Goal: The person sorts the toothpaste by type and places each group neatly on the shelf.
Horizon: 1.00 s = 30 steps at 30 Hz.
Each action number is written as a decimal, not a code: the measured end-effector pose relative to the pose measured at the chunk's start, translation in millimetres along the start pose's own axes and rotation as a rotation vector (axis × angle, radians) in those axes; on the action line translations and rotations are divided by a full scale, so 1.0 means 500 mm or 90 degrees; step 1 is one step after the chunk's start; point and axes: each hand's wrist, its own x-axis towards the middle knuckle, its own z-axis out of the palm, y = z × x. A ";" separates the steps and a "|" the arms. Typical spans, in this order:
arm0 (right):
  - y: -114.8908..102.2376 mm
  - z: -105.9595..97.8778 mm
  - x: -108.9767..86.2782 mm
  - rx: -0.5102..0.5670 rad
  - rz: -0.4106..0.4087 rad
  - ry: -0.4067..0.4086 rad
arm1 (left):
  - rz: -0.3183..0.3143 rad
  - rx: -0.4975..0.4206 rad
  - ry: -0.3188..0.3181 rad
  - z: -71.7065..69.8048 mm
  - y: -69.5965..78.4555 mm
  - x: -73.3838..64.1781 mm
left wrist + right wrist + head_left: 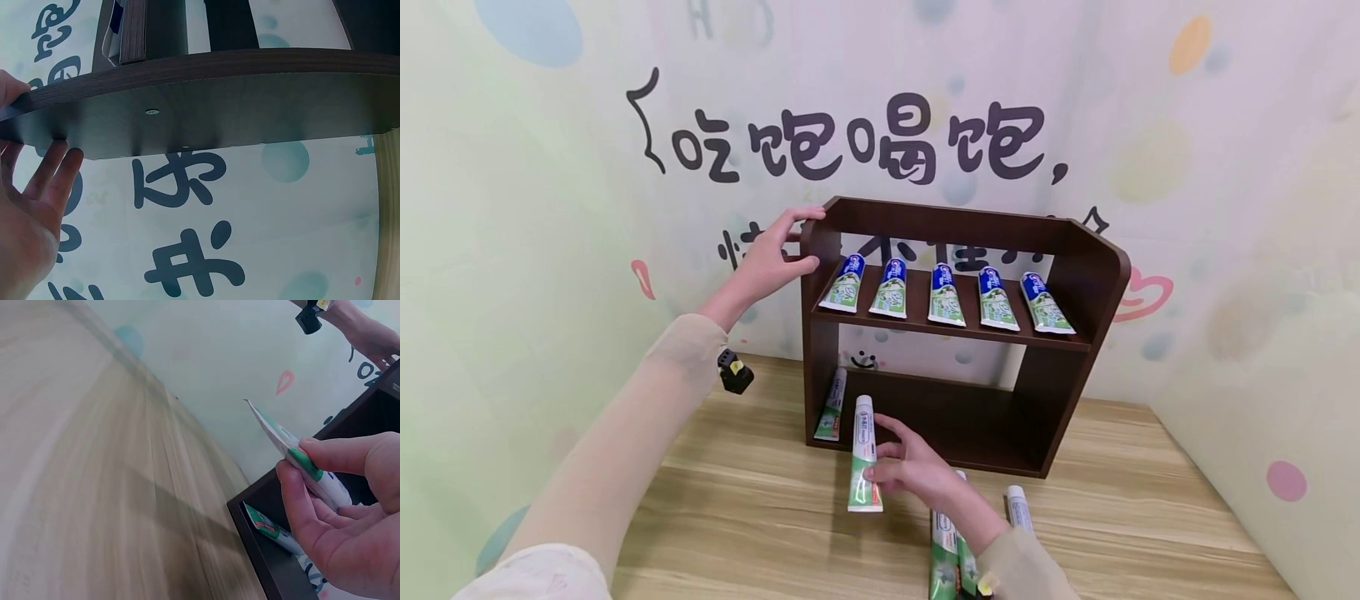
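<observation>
My right hand [917, 471] pinches a green-and-white toothpaste tube [864, 433] between thumb and fingers, cap end up, in front of the rack's lower compartment. In the right wrist view the tube [292, 453] overlaps the dark rack. My left hand [767, 262] holds the upper left side panel of the brown shelf rack [925, 387]; the left wrist view shows fingertips [70, 159] against the panel's outer face [237, 106]. Another green-and-white tube [831, 408] leans inside the lower compartment at its left wall.
Several blue-and-green toothpaste tubes [946, 296] lie in a row on the upper shelf. More tubes [943, 550] lie on the wooden table [752, 500], partly hidden by my right forearm; another tube [1018, 507] is to their right. A printed wall [865, 67] stands behind the rack.
</observation>
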 end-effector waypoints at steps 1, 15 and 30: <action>0.000 -0.002 0.003 -0.006 -0.001 0.005 | 0.000 0.000 0.000 0.000 0.000 0.000; -0.004 -0.043 0.050 -0.015 -0.010 0.033 | -0.001 -0.008 0.000 0.001 0.001 0.000; -0.014 -0.080 0.085 -0.051 -0.008 0.027 | 0.000 -0.008 0.000 0.002 -0.003 0.003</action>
